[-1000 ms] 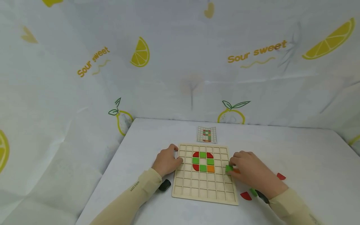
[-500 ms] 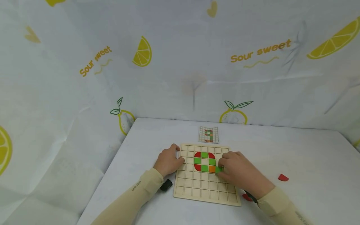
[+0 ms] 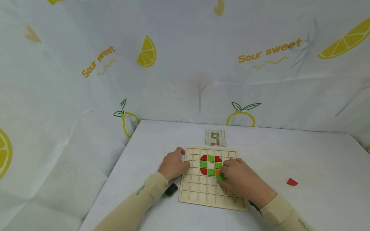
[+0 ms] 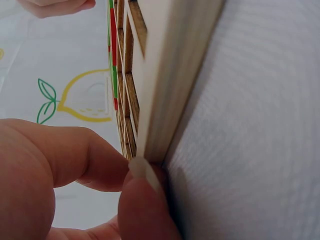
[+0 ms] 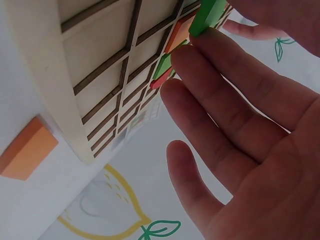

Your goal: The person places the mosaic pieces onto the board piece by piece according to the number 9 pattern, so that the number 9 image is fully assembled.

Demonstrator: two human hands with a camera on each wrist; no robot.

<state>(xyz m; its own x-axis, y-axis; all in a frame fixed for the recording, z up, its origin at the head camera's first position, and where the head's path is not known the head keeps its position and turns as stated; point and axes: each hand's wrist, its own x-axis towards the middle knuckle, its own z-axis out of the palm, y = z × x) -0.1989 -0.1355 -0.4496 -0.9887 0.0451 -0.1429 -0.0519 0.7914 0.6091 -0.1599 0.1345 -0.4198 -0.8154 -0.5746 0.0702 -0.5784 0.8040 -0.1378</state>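
Observation:
A square wooden grid board [image 3: 199,194] lies on the white table, with red quarter-round and green square tiles set in a ring and an orange tile [image 3: 217,172] at its lower right. My left hand [image 3: 173,165] grips the board's left edge between thumb and finger; the left wrist view shows the thumb [image 4: 142,205] against that edge. Over the board, my right hand [image 3: 241,179] pinches a green square tile [image 3: 220,178] just below the orange one. In the right wrist view this green tile [image 5: 206,17] is tilted at the fingertips, the other fingers extended.
A printed pattern card [image 3: 215,137] lies beyond the board. One red quarter-round tile [image 3: 292,182] is on the table at right. A loose orange tile [image 5: 30,150] sits beside the board in the right wrist view. A black object [image 3: 171,189] is under the left wrist.
My right hand has carried the green tile left from the board's right edge, then down to the cell below the orange tile. My left hand stays at the board's edge.

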